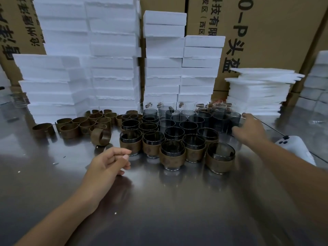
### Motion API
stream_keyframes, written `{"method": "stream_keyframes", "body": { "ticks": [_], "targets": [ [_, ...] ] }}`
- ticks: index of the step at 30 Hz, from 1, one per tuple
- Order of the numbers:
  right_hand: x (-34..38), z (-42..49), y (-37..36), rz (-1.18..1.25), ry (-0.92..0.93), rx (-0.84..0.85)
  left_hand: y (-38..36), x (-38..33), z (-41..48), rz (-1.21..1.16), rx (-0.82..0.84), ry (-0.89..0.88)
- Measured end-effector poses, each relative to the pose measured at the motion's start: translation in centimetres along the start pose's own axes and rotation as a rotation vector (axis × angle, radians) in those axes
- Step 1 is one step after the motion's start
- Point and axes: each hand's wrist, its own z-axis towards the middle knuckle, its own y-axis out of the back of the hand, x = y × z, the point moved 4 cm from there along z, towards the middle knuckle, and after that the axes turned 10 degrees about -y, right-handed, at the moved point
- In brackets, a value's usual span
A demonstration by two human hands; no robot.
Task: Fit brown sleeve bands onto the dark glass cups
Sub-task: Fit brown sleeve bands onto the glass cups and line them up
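Several dark glass cups wearing brown sleeve bands (172,153) stand clustered at the table's middle. Behind them are several bare dark cups (188,119) without bands. Loose brown sleeve bands (83,125) lie scattered to the left, one standing on edge (100,137). My left hand (108,162) hovers just left of the banded cups, fingers loosely curled, holding nothing. My right hand (248,128) reaches to the bare dark cup at the right end of the back row (235,121), fingers wrapped round its side.
The shiny metal table (159,201) carries tall stacks of white foam blocks (110,68) behind the cups and thin foam sheets (257,89) at the right. Cardboard cartons (276,32) form the back wall. A white phone-like object (294,148) lies under my right forearm.
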Motion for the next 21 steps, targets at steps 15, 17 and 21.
{"method": "stream_keyframes", "body": {
  "ticks": [15, 17, 21],
  "targets": [
    [-1.7, 1.9, -2.5, 0.049, -0.049, 0.064, -0.1, 0.0, 0.0, -0.021, 0.009, 0.005],
    [-2.0, 1.3, -2.6, 0.046, -0.021, 0.058, -0.1, 0.0, -0.1, -0.019, 0.008, 0.006],
    [-1.9, -0.5, -1.9, 0.096, 0.003, 0.033, -0.1, -0.1, -0.1, -0.022, 0.006, 0.001]
  ]
}}
